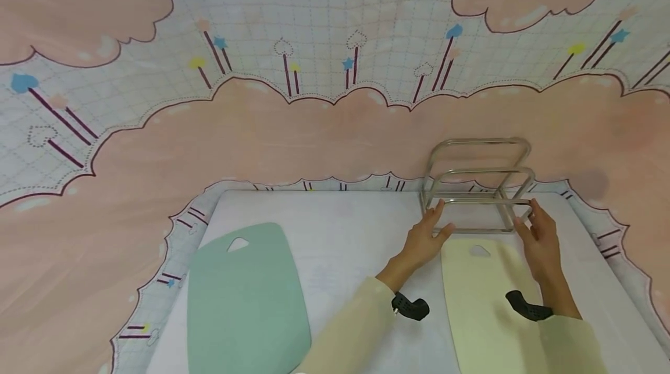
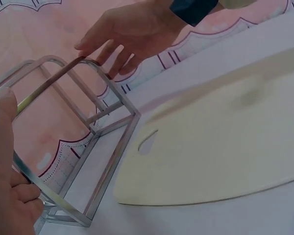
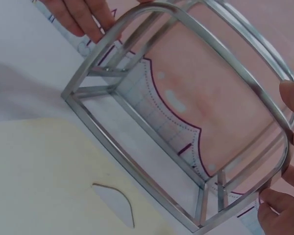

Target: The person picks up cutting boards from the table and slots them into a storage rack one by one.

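The left hand and right hand grip opposite ends of the metal rack; its long axis runs crosswise between them, at the far side of the table; the cream board lies nearer, end toward it

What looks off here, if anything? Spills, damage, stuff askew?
Nothing stands out. The rack looks upright and unbent, the green board and yellow board lie flat with no visible damage, and no spill shows on the table.
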